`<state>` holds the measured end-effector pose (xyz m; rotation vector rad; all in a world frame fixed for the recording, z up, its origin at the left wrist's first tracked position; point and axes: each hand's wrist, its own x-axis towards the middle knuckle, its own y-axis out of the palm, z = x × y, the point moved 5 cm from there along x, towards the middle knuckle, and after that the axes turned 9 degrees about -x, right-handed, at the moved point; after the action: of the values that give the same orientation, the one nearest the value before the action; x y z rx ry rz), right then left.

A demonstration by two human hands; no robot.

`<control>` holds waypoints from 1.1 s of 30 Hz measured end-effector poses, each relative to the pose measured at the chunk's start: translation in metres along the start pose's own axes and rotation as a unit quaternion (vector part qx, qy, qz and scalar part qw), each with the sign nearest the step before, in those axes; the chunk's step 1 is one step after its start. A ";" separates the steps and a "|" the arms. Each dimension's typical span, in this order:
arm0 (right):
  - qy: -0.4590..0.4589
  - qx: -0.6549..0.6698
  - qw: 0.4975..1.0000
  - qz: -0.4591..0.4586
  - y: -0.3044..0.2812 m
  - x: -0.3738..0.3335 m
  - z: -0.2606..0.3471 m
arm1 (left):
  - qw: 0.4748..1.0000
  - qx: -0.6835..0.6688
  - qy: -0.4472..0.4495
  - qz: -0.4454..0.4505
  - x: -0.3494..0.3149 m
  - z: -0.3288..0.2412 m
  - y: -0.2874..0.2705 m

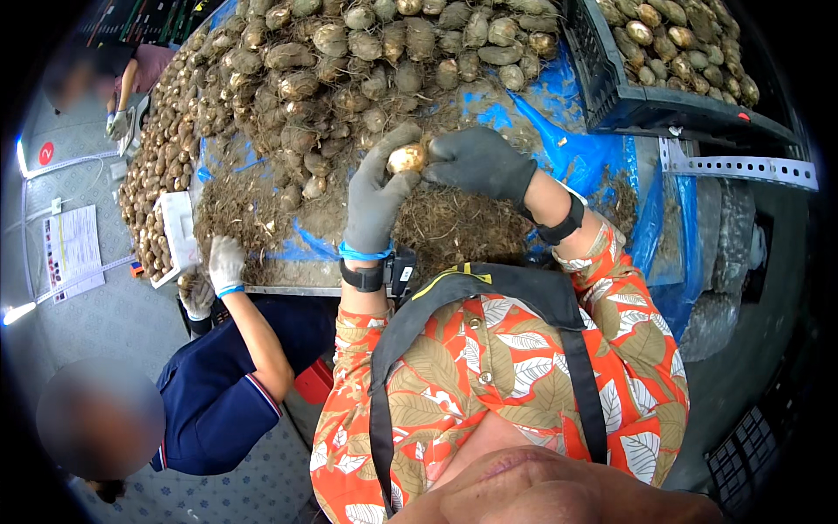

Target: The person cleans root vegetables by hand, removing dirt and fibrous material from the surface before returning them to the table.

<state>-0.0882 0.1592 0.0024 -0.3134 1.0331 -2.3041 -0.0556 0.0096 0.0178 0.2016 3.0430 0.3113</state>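
My left hand (374,196), in a grey glove with a blue band at the wrist, grips a small taro (407,159) between thumb and fingers. The taro's near side is pale yellow-brown and scraped bare. My right hand (484,164), in a darker glove, pinches the taro's right side; its fingertips are partly hidden. Both hands hold it above the table, just in front of a large heap of hairy brown taros (349,74). Below my hands lies a mat of loose root fibres and dirt (463,218).
A black crate (611,113) full of taros stands at the far right, beside a perforated metal strip (742,168). Blue plastic sheeting (567,148) covers part of the table. At left, a co-worker's gloved hands (227,262) work near a white tray (177,229); another person (122,83) works farther off.
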 end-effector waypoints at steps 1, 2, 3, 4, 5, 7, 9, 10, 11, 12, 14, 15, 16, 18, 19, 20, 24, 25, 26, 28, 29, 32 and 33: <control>-0.026 0.005 1.000 -0.004 0.002 0.000 0.002 | 0.997 0.077 0.000 0.001 0.001 -0.002 -0.001; -0.051 0.010 0.999 -0.007 0.002 0.000 0.006 | 0.996 0.080 0.035 0.014 0.003 -0.004 -0.003; -0.079 0.015 0.997 -0.010 0.004 0.001 0.010 | 0.994 0.103 0.029 -0.008 0.004 -0.006 -0.003; -0.155 0.005 0.988 0.016 0.014 -0.002 0.024 | 0.992 0.124 0.020 -0.027 0.005 -0.008 0.001; -0.231 -0.005 0.972 0.042 0.027 -0.007 0.042 | 0.988 0.144 0.012 -0.046 0.007 -0.008 0.002; -0.298 0.026 0.951 0.076 0.047 -0.015 0.059 | 0.999 0.009 0.038 -0.036 0.008 0.006 -0.012; -0.273 0.093 0.953 0.093 0.058 -0.019 0.049 | 0.977 -0.210 0.033 -0.032 0.004 0.011 -0.017; -0.249 -0.056 0.964 0.072 0.053 -0.019 0.034 | 0.980 -0.195 0.034 -0.007 0.003 0.009 -0.023; -0.191 -0.104 0.971 0.095 0.045 -0.014 0.016 | 0.970 -0.240 0.034 -0.025 0.004 0.009 -0.027; -0.130 -0.147 0.974 0.116 0.036 -0.011 0.001 | 0.969 -0.244 0.036 -0.005 0.002 0.007 -0.029; -0.035 -0.072 0.995 0.062 0.007 -0.008 -0.006 | 0.963 -0.266 0.041 0.011 0.003 0.005 -0.026; -0.002 0.053 0.998 -0.013 -0.010 -0.008 -0.004 | 0.959 -0.279 0.039 0.002 0.001 0.006 -0.022; 0.002 0.133 0.988 -0.075 -0.014 -0.006 -0.003 | 0.955 -0.293 0.037 -0.007 0.000 0.007 -0.019; -0.036 0.236 0.952 -0.190 -0.008 0.002 -0.005 | 0.960 -0.279 0.025 0.007 0.002 0.007 -0.011; -0.072 0.267 0.931 -0.239 -0.005 0.006 0.000 | 0.963 -0.269 0.019 0.011 0.001 0.007 -0.008; -0.082 0.350 0.907 -0.221 -0.001 0.004 0.005 | 0.960 -0.278 0.017 0.014 -0.001 0.004 0.001; 0.024 0.244 0.922 -0.300 0.010 0.009 0.003 | 0.953 -0.294 0.002 -0.078 -0.003 0.030 -0.009; 0.017 0.178 0.932 -0.316 0.009 0.011 0.000 | 0.957 -0.284 0.001 -0.061 -0.004 0.033 -0.011; 0.010 0.110 0.937 -0.331 0.009 0.013 -0.003 | 0.960 -0.275 -0.001 -0.045 -0.006 0.034 -0.012; 0.018 0.020 0.963 -0.270 0.018 0.018 -0.023 | 0.945 -0.325 0.001 -0.035 -0.010 0.035 -0.013; 0.023 -0.025 0.970 -0.239 0.019 0.017 -0.034 | 0.940 -0.340 -0.003 -0.021 -0.012 0.036 -0.012; 0.129 -0.055 0.983 -0.116 0.012 0.012 -0.061 | 0.932 -0.362 -0.008 0.007 -0.011 0.029 -0.009; 0.181 0.002 0.976 -0.121 0.009 0.008 -0.067 | 0.932 -0.361 -0.012 0.009 -0.009 0.029 -0.007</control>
<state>-0.1192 0.1900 -0.0493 -0.0118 1.2200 -2.6482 -0.0452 0.0074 -0.0109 0.1734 2.6687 1.3600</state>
